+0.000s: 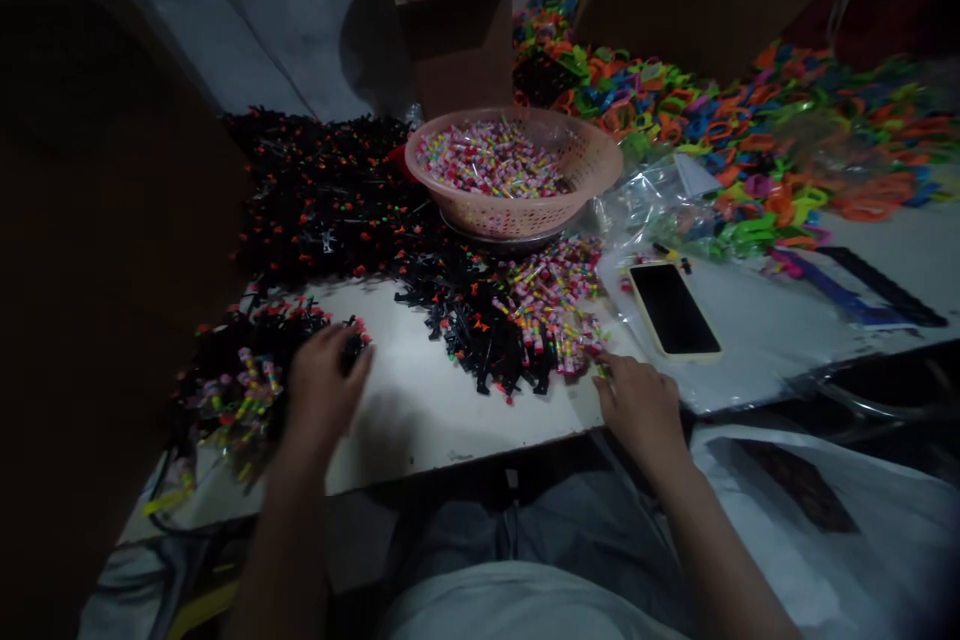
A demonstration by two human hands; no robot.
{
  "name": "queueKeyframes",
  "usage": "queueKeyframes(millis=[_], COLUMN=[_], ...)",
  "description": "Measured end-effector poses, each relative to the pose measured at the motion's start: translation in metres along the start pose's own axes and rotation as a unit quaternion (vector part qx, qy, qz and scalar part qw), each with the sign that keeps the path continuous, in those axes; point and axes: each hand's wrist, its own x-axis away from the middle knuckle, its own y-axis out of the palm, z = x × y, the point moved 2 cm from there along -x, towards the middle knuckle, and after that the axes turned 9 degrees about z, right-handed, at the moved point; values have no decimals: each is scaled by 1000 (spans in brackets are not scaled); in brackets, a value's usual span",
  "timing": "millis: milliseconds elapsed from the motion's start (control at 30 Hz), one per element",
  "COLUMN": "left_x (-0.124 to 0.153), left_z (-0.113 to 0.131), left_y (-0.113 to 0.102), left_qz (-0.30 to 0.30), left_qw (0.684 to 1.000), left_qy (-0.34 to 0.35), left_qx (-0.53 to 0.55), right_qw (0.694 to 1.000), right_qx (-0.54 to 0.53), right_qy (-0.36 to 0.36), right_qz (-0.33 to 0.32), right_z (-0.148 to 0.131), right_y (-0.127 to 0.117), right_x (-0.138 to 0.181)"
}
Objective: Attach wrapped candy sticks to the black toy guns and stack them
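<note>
My left hand (324,382) is at the right edge of a small pile of black toy guns with orange tips (251,330). Its thumb and index finger are apart, with black pieces showing just beyond them; the other fingers are partly hidden. On the right, my right hand (637,408) reaches the near edge of a heap of small pink, yellow and white tubes (555,305). Its thumb and fingers close around a small yellow-green piece, probably one of those tubes. More black toy guns (480,340) lie between the hands.
A pink basket (517,210) filled with similar tubes stands behind the heaps. Black toys (322,200) cover the back left; bright plastic pieces (750,140) fill the back right. A phone (675,310) lies on plastic bags. Wrapped colourful pieces (240,400) sit at the left.
</note>
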Motion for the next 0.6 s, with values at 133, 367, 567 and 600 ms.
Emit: queueKeyframes(millis=[133, 367, 567, 600], left_x=[27, 42, 48, 50], left_z=[50, 67, 66, 71], left_y=[75, 86, 63, 62], left_qz=[-110, -156, -183, -175], left_qw=[979, 972, 976, 978], left_qy=[13, 6, 17, 11], left_qx=[171, 178, 115, 115], right_qw=[1000, 966, 914, 908], right_qx=[-20, -255, -402, -416], right_qy=[-6, 5, 12, 15], right_qz=[-21, -52, -55, -47], right_z=[-2, 0, -22, -27], right_y=[-1, -6, -22, -25], right_x=[-2, 7, 13, 14])
